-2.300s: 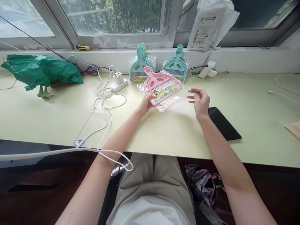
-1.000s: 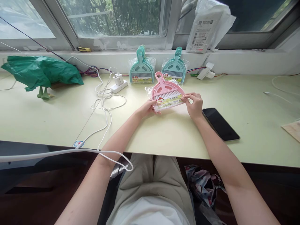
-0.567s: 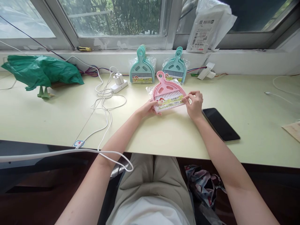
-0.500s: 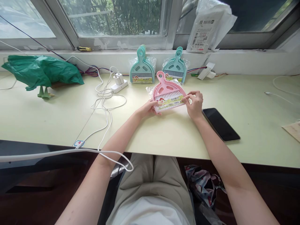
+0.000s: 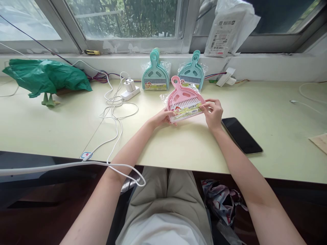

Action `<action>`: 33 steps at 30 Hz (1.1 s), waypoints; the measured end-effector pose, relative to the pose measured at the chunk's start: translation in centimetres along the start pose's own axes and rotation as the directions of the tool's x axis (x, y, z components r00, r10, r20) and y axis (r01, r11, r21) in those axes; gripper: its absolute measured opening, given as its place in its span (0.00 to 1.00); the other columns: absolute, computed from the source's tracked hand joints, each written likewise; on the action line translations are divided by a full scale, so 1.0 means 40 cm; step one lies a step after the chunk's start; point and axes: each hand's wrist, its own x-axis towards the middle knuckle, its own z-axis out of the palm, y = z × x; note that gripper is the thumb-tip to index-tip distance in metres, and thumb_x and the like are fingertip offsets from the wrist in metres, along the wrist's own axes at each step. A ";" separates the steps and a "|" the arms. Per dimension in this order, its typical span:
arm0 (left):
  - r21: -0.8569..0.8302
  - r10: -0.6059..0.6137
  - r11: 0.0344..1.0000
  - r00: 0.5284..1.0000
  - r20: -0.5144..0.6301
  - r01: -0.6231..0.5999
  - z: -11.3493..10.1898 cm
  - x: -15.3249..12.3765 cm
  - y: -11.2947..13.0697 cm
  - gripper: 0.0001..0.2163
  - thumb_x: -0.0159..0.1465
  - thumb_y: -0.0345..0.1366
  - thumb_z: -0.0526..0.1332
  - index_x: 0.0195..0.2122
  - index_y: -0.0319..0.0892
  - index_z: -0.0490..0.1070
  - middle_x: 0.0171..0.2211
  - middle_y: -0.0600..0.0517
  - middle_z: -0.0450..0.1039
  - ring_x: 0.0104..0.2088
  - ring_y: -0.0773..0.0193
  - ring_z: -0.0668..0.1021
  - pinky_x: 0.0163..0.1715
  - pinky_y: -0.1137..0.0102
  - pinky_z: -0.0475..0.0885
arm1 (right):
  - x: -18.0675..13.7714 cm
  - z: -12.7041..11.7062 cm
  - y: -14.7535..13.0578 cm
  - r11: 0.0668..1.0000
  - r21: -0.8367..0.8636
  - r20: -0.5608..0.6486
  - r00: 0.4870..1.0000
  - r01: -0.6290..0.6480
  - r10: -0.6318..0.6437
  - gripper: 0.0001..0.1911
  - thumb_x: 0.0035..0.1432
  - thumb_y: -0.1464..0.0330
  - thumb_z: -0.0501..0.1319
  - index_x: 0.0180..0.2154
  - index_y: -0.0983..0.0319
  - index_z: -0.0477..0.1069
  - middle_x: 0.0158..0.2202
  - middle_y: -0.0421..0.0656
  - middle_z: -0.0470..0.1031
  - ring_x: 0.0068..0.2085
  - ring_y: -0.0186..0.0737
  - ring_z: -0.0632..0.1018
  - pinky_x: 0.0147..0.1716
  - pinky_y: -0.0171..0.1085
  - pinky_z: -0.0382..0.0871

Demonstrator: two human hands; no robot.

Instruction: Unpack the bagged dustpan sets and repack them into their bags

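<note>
A pink dustpan and brush set (image 5: 184, 96) in clear plastic wrap is held up over the table, tilted a little, handle pointing away. My left hand (image 5: 164, 118) grips its lower left corner, thumb on the front and fingers behind. At the lower right corner my right hand (image 5: 213, 111) pinches the edge between thumb and fingers. Behind it, against the wall under the window, lean a stack of wrapped turquoise dustpan sets (image 5: 155, 72) and another turquoise dustpan set (image 5: 192, 69), partly covered by the pink one.
A black phone (image 5: 242, 135) lies right of my right hand. To the left are a white power strip (image 5: 130, 94), tangled white cables (image 5: 116, 117) and a green plastic bag (image 5: 48, 76). A yellow utility knife (image 5: 92, 52) and a white package (image 5: 224, 34) are on the sill.
Hardly anything differs. The view has shifted slightly, and both hands keep the pink dustpan set at nearly the same place and tilt.
</note>
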 end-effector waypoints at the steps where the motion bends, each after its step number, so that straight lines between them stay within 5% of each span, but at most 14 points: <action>1: 0.004 -0.005 1.000 1.000 -0.008 0.005 0.001 0.000 0.000 0.20 0.55 0.32 0.63 0.50 0.36 0.66 0.32 0.46 0.77 0.23 0.62 0.80 0.14 0.77 0.67 | 0.001 0.000 0.002 1.000 0.009 -0.006 1.000 -0.002 0.002 0.12 0.55 0.58 0.64 0.30 0.60 0.75 0.41 0.47 0.72 0.44 0.43 0.76 0.34 0.39 0.73; 14: 0.051 -0.010 0.999 0.998 -0.068 0.013 0.005 0.006 -0.004 0.25 0.53 0.33 0.68 0.52 0.38 0.67 0.34 0.47 0.78 0.21 0.67 0.78 0.15 0.78 0.65 | -0.004 0.009 0.018 1.000 0.005 -0.062 0.998 -0.013 0.013 0.11 0.53 0.59 0.66 0.30 0.60 0.78 0.37 0.46 0.74 0.39 0.45 0.77 0.37 0.45 0.74; 23: -0.139 -0.012 0.990 0.997 -0.083 0.000 0.008 0.018 -0.017 0.21 0.53 0.32 0.66 0.49 0.38 0.69 0.37 0.47 0.78 0.26 0.68 0.78 0.22 0.75 0.75 | -0.007 0.007 0.007 1.000 -0.006 -0.091 0.996 -0.003 0.003 0.11 0.54 0.58 0.66 0.30 0.59 0.78 0.34 0.45 0.73 0.39 0.44 0.76 0.35 0.43 0.72; 33: 0.079 0.001 0.997 0.999 -0.043 0.002 0.005 0.002 -0.007 0.27 0.49 0.31 0.70 0.51 0.37 0.67 0.33 0.48 0.76 0.23 0.68 0.77 0.16 0.79 0.63 | -0.011 0.006 0.005 0.999 -0.044 -0.108 0.994 0.009 -0.014 0.11 0.54 0.58 0.65 0.30 0.59 0.77 0.35 0.44 0.72 0.39 0.44 0.76 0.36 0.44 0.75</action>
